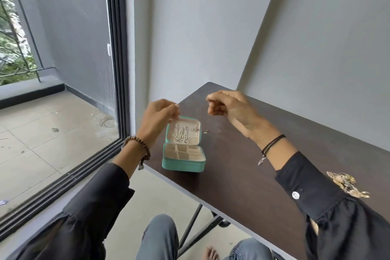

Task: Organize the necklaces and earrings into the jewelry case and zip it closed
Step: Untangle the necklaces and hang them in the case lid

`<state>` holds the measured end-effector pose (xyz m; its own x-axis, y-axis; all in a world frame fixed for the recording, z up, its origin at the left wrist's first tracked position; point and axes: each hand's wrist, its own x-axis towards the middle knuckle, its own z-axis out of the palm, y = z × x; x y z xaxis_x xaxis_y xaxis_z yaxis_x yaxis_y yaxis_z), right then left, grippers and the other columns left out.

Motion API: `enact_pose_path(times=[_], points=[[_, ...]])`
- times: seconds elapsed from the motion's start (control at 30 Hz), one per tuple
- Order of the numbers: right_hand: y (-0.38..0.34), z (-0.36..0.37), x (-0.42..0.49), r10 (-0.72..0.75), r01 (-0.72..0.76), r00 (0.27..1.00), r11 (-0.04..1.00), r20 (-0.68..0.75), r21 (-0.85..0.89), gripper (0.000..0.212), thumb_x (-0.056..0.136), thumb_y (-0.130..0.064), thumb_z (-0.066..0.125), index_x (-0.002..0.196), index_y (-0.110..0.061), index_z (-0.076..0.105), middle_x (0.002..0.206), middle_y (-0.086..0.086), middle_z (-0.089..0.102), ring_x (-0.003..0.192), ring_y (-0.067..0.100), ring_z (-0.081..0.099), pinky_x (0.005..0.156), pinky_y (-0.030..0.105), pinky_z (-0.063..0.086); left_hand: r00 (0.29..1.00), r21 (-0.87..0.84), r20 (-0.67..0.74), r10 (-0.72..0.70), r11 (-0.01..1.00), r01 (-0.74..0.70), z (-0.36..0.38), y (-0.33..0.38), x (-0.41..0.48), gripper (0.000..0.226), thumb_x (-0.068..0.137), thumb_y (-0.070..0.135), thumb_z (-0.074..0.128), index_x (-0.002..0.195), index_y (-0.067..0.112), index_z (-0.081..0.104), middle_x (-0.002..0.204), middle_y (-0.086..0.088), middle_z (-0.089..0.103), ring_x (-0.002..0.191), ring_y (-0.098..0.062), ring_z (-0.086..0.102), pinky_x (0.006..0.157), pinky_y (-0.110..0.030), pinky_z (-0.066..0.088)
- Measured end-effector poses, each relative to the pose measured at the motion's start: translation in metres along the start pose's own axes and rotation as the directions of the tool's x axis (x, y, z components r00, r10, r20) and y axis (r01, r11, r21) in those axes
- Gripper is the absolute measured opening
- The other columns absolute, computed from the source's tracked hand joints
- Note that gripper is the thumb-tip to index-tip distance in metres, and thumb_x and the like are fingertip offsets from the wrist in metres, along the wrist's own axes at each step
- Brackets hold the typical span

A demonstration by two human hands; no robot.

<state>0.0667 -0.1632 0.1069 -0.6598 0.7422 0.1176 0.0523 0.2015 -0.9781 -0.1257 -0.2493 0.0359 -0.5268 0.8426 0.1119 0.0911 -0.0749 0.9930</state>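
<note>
**Both hands up over the open case**

The jewelry case sits at the near left corner of the bench, close to me so I can reach it. It is unzipped. Its lid stands up so that I can see in and hang things there. Some silver necklaces hang inside the lid. The little boxes in the bottom half look bare.

My left hand is in the air, with its fingertips pressed together right at the top edge of the lid. My right hand is up too, over the bench past the case, and its fingers are curled in a tight pinch. I hold them apart like this the way you hold a thin chain straight so it does not tangle. But I cannot see a chain between them, so I cannot tell if they hold one.

A tiny piece lies on the bench just beside the lid, on its right. I think it is an earring, but it is too small to tell. A heap of gold jewelry waits on the right side of the bench, touching my right sleeve. So I think there is a lot left to do, and the zip comes last.
</note>
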Motion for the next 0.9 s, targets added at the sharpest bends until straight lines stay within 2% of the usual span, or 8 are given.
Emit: enact_pose_path(times=[0.1,0.23,0.3,0.4,0.47,0.63,0.73,0.9], points=[[0.003,0.008,0.011,0.013,-0.013,1.0,1.0,0.023,0.018,0.014,0.097,-0.014,0.062,0.085,-0.008,0.069,0.078,0.006,0.065,0.076,0.02,0.064,0.084,0.035,0.052,0.991,0.104,-0.137,-0.006,0.994,0.021,-0.013,-0.021,0.005,0.01,0.092,0.013,0.066,0.098,0.007,0.071,0.093,-0.011,0.075,0.09,-0.023,0.07,0.088,-0.039,0.058],[0.007,0.015,0.02,0.025,-0.026,0.999,0.999,0.031,0.022,0.014,0.097,-0.013,0.061,0.087,-0.007,0.068,0.08,0.007,0.067,0.08,0.021,0.067,0.088,0.036,0.053,0.98,0.181,-0.197,-0.017,0.982,0.053,-0.015,-0.038,0.007,0.012,0.092,0.013,0.065,0.102,0.009,0.07,0.094,-0.002,0.072,0.093,-0.018,0.068,0.075,-0.026,0.056],[0.009,0.018,0.022,0.03,-0.03,0.999,1.0,0.039,0.007,0.014,0.098,-0.013,0.06,0.088,-0.006,0.068,0.081,0.007,0.068,0.082,0.022,0.067,0.089,0.035,0.053,0.982,0.182,-0.188,-0.034,0.981,0.069,-0.012,-0.043,0.009,0.014,0.094,0.014,0.064,0.107,0.011,0.068,0.099,0.0,0.071,0.094,-0.014,0.066,0.076,-0.023,0.054],[0.012,0.022,0.022,0.036,-0.035,0.998,0.999,0.046,-0.018,0.014,0.098,-0.013,0.06,0.09,-0.005,0.068,0.082,0.008,0.068,0.083,0.022,0.068,0.09,0.036,0.053,0.987,0.147,-0.143,-0.068,0.985,0.089,-0.006,-0.05,0.012,0.02,0.097,0.023,0.064,0.114,0.012,0.065,0.106,-0.001,0.071,0.101,-0.017,0.069,0.091,-0.036,0.059],[0.013,0.022,0.022,0.037,-0.035,0.998,0.999,0.046,-0.039,0.014,0.098,-0.013,0.06,0.091,-0.005,0.068,0.084,0.009,0.068,0.084,0.022,0.068,0.092,0.037,0.053,0.99,0.145,-0.121,-0.077,0.985,0.095,-0.001,-0.052,0.012,0.023,0.098,0.032,0.063,0.113,0.015,0.066,0.108,-0.001,0.071,0.103,-0.018,0.069,0.094,-0.04,0.058],[0.019,0.021,0.017,0.039,-0.033,0.997,0.996,0.066,-0.084,0.014,0.099,-0.014,0.06,0.095,-0.003,0.068,0.087,0.01,0.069,0.085,0.022,0.068,0.089,0.035,0.054,0.983,0.051,-0.133,-0.125,0.99,0.133,0.005,-0.057,0.01,0.033,0.094,0.05,0.062,0.106,0.02,0.068,0.104,-0.001,0.075,0.097,-0.021,0.073,0.091,-0.048,0.059],[0.022,0.02,0.013,0.038,-0.031,0.997,0.996,0.073,-0.089,0.015,0.099,-0.015,0.061,0.096,-0.004,0.069,0.088,0.011,0.07,0.086,0.023,0.069,0.091,0.036,0.055,0.988,0.009,-0.136,-0.067,0.998,0.068,0.007,-0.058,0.002,0.034,0.094,0.051,0.063,0.107,0.02,0.071,0.099,0.001,0.077,0.093,-0.02,0.075,0.09,-0.048,0.06],[0.026,0.017,0.007,0.041,-0.032,0.996,0.993,0.078,-0.114,0.015,0.099,-0.016,0.061,0.095,-0.005,0.07,0.088,0.011,0.071,0.087,0.023,0.069,0.091,0.037,0.055,1.0,-0.147,-0.016,-0.011,0.989,0.008,0.007,-0.059,-0.01,0.039,0.091,0.054,0.068,0.104,0.018,0.077,0.096,-0.007,0.079,0.09,-0.025,0.074,0.087,-0.051,0.06]])
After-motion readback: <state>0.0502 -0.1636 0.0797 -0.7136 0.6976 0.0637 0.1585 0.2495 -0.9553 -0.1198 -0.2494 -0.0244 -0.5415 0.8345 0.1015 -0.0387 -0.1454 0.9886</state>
